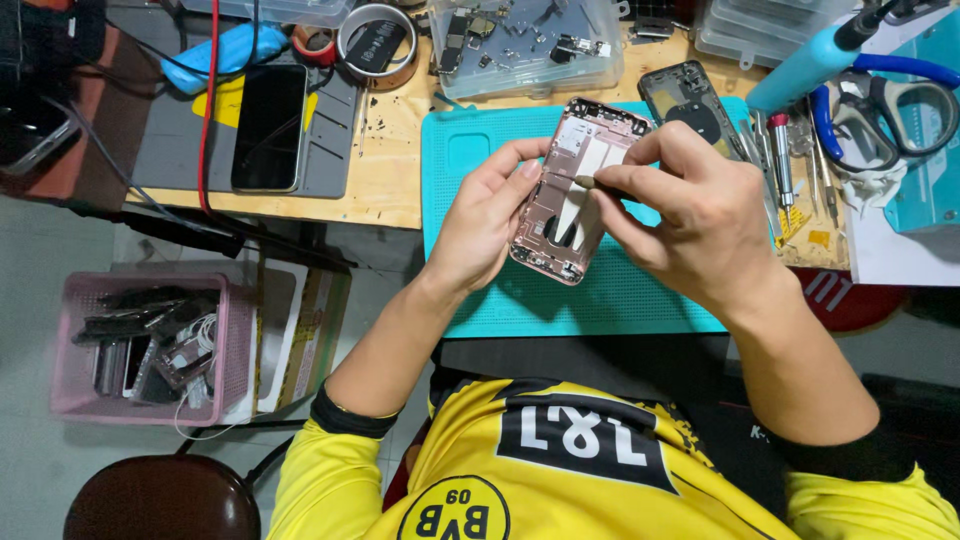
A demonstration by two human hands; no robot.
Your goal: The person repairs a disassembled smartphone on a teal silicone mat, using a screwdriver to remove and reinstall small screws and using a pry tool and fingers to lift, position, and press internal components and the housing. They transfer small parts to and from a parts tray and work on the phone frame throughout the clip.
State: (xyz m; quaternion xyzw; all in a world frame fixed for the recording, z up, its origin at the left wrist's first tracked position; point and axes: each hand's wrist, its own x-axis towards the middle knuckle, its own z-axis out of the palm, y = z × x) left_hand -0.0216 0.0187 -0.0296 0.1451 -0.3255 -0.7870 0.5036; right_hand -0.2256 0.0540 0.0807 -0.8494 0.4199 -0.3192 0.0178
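My left hand (487,222) grips the left edge of an opened pink phone housing (578,190), held tilted above a teal work mat (600,295). White adhesive strips run down the inside of the housing. My right hand (690,215) pinches a thin dark tool (590,183) whose pale tip touches the housing's middle, near the strips.
A dark phone back shell (690,100) and several screwdrivers (780,160) lie right of the mat, with scissors (890,110) and a blue-handled tool (800,65). A black phone (268,125) rests on a grey mat at left. Clear parts boxes (525,40) line the back. A pink basket (150,345) sits on the floor.
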